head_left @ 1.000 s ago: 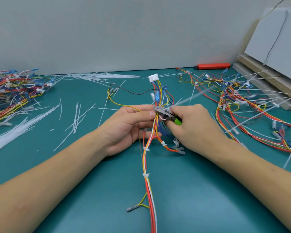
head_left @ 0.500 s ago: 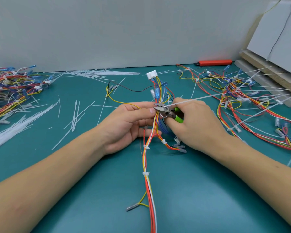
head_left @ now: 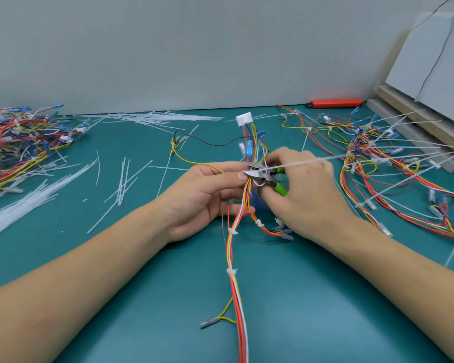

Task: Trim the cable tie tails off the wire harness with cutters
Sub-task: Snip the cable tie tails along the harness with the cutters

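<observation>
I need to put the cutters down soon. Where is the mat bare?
Bare teal mat lies near the front edge, between the right forearm and the held orange-and-white wire harness. Crowded: cut white tie tails left, tangled harnesses right.

Over the last 1 second the right hand opens its grip on the cutters: the green handles, pressed together under the fingers earlier, now stand apart, and more of them shows beside the thumb. The metal blades, closed against the wire harness 1 second ago, are now parted in a narrow V at the bundle, close to the left hand's fingertips. The long white cable tie tail, which slanted up toward the far right corner of the desk, now lies flatter, passing over the back of the right hand toward the right edge.
</observation>
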Demonstrator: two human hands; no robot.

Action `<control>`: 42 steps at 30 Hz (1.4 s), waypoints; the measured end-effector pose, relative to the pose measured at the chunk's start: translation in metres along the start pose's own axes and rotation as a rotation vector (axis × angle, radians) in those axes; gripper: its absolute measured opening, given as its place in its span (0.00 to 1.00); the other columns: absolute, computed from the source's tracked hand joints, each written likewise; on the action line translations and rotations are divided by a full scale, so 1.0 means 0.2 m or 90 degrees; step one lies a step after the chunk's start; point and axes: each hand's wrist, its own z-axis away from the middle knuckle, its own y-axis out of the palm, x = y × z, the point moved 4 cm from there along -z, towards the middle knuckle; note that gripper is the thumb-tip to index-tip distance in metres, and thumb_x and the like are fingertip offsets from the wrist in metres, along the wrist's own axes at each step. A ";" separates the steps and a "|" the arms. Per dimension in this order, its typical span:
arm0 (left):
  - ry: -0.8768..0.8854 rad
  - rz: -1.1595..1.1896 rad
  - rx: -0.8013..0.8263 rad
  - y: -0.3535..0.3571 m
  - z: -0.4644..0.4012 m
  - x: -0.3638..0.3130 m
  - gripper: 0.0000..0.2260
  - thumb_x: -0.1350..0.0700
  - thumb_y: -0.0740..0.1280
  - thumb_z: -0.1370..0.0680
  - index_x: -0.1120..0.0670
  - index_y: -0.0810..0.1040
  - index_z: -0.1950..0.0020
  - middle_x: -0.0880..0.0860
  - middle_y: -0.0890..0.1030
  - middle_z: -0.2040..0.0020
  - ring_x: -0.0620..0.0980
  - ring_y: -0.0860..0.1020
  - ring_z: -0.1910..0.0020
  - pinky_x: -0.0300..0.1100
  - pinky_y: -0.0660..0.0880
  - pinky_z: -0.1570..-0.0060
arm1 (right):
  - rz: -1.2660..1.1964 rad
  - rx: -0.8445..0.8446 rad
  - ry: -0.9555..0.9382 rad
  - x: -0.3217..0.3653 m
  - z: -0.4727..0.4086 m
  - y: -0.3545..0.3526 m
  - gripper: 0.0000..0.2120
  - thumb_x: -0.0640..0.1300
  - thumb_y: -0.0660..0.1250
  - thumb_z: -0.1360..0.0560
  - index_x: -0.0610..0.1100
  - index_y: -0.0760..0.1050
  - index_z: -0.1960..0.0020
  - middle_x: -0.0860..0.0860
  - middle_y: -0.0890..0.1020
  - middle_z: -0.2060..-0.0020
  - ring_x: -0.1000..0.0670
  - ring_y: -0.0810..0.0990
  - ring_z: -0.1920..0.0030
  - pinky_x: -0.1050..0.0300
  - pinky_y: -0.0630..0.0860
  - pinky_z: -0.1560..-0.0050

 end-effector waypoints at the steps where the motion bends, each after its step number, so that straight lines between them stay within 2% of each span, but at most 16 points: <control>1: 0.000 0.002 -0.001 0.00 0.00 0.00 0.16 0.60 0.67 0.22 0.64 0.80 0.36 0.57 0.84 0.49 0.50 0.83 0.56 0.44 0.82 0.59 | -0.011 0.002 0.005 -0.01 0.00 0.00 0.11 0.52 0.69 0.26 0.51 0.76 0.45 0.55 0.82 0.52 0.47 0.76 0.46 0.44 0.70 0.41; 3: 0.000 0.003 -0.002 0.00 0.00 0.00 0.17 0.60 0.68 0.22 0.65 0.78 0.35 0.56 0.84 0.49 0.50 0.83 0.57 0.43 0.81 0.59 | -0.037 0.005 0.010 -0.02 -0.01 0.00 0.12 0.51 0.69 0.26 0.50 0.76 0.45 0.55 0.81 0.51 0.46 0.75 0.45 0.43 0.72 0.41; 5: -0.001 0.004 0.000 0.00 0.00 0.00 0.17 0.60 0.68 0.22 0.66 0.78 0.35 0.56 0.84 0.50 0.50 0.83 0.57 0.44 0.81 0.59 | -0.045 0.004 0.013 -0.02 -0.01 0.00 0.11 0.51 0.70 0.27 0.51 0.74 0.47 0.57 0.78 0.54 0.47 0.75 0.47 0.43 0.73 0.44; 10: 0.004 -0.003 0.013 0.00 0.00 0.00 0.13 0.60 0.67 0.22 0.61 0.81 0.38 0.54 0.85 0.52 0.49 0.83 0.58 0.44 0.81 0.58 | -0.014 0.021 0.029 -0.01 -0.01 0.00 0.10 0.50 0.70 0.27 0.51 0.69 0.54 0.58 0.74 0.64 0.46 0.73 0.56 0.47 0.71 0.52; 13: 0.007 -0.011 0.023 0.00 0.00 0.00 0.12 0.59 0.67 0.21 0.59 0.83 0.39 0.54 0.85 0.51 0.48 0.83 0.57 0.43 0.81 0.57 | -0.002 0.031 0.037 -0.02 -0.01 0.00 0.09 0.51 0.69 0.26 0.48 0.73 0.59 0.53 0.74 0.70 0.44 0.73 0.62 0.48 0.73 0.58; 17: 0.009 -0.010 0.026 0.00 0.00 0.00 0.12 0.59 0.67 0.21 0.58 0.84 0.40 0.54 0.85 0.51 0.48 0.83 0.57 0.43 0.81 0.57 | 0.020 0.051 0.040 -0.01 0.00 0.00 0.15 0.51 0.67 0.25 0.43 0.69 0.64 0.47 0.70 0.74 0.38 0.69 0.66 0.46 0.75 0.65; 21: 0.009 -0.007 0.013 0.00 0.00 0.00 0.12 0.59 0.67 0.22 0.58 0.84 0.40 0.53 0.85 0.51 0.48 0.83 0.58 0.43 0.82 0.57 | 0.018 0.034 0.027 -0.01 0.00 -0.01 0.14 0.50 0.67 0.25 0.44 0.69 0.64 0.49 0.71 0.73 0.39 0.70 0.65 0.48 0.70 0.64; 23: 0.008 -0.003 0.005 0.00 0.00 0.00 0.12 0.60 0.67 0.22 0.59 0.84 0.40 0.53 0.85 0.51 0.48 0.83 0.58 0.44 0.82 0.58 | 0.012 0.024 0.004 0.01 0.00 -0.01 0.11 0.49 0.68 0.25 0.46 0.72 0.63 0.52 0.74 0.69 0.42 0.72 0.61 0.48 0.68 0.60; 25: 0.008 0.003 0.001 0.00 0.00 0.00 0.12 0.60 0.68 0.22 0.60 0.83 0.39 0.54 0.85 0.51 0.48 0.83 0.58 0.44 0.82 0.58 | 0.035 0.015 -0.005 0.01 0.00 -0.01 0.07 0.50 0.69 0.25 0.47 0.77 0.56 0.51 0.79 0.61 0.44 0.74 0.53 0.45 0.71 0.50; 27: 0.008 0.008 -0.003 0.00 0.00 0.00 0.12 0.61 0.68 0.22 0.61 0.83 0.40 0.55 0.85 0.51 0.48 0.83 0.58 0.44 0.82 0.58 | 0.038 0.007 -0.001 0.01 -0.01 -0.02 0.08 0.51 0.69 0.26 0.48 0.80 0.50 0.50 0.80 0.56 0.44 0.74 0.49 0.43 0.71 0.44; 29: 0.007 0.010 -0.008 0.00 0.00 0.00 0.12 0.61 0.68 0.23 0.60 0.83 0.40 0.55 0.85 0.51 0.49 0.83 0.59 0.44 0.82 0.59 | 0.031 0.010 0.001 0.01 -0.01 -0.02 0.11 0.53 0.66 0.27 0.48 0.81 0.49 0.50 0.80 0.56 0.44 0.74 0.49 0.43 0.72 0.44; 33: 0.008 0.000 -0.003 0.00 0.00 0.00 0.13 0.61 0.68 0.23 0.61 0.83 0.40 0.56 0.85 0.50 0.50 0.83 0.58 0.44 0.82 0.59 | 0.033 0.027 0.001 0.01 -0.01 -0.02 0.11 0.54 0.62 0.28 0.48 0.78 0.54 0.51 0.78 0.60 0.44 0.72 0.53 0.44 0.72 0.49; 37: 0.006 -0.008 -0.004 0.00 0.00 0.00 0.12 0.60 0.67 0.22 0.61 0.83 0.40 0.55 0.85 0.51 0.49 0.83 0.59 0.43 0.81 0.59 | 0.009 0.032 0.000 0.01 -0.01 -0.01 0.06 0.51 0.67 0.26 0.49 0.78 0.58 0.55 0.77 0.64 0.44 0.74 0.56 0.46 0.72 0.53; 40: 0.007 -0.017 0.004 0.00 0.00 0.00 0.10 0.60 0.67 0.22 0.58 0.85 0.43 0.53 0.85 0.53 0.47 0.82 0.61 0.43 0.82 0.59 | 0.003 0.021 0.018 -0.01 0.00 -0.01 0.14 0.50 0.69 0.26 0.45 0.70 0.65 0.50 0.70 0.74 0.42 0.70 0.66 0.50 0.67 0.66; 42: 0.008 -0.024 0.020 0.00 0.00 0.00 0.10 0.59 0.67 0.22 0.56 0.85 0.44 0.52 0.85 0.53 0.46 0.82 0.60 0.43 0.82 0.57 | 0.007 0.022 0.023 0.00 0.00 -0.01 0.18 0.50 0.69 0.26 0.44 0.66 0.68 0.48 0.67 0.76 0.40 0.67 0.68 0.50 0.68 0.68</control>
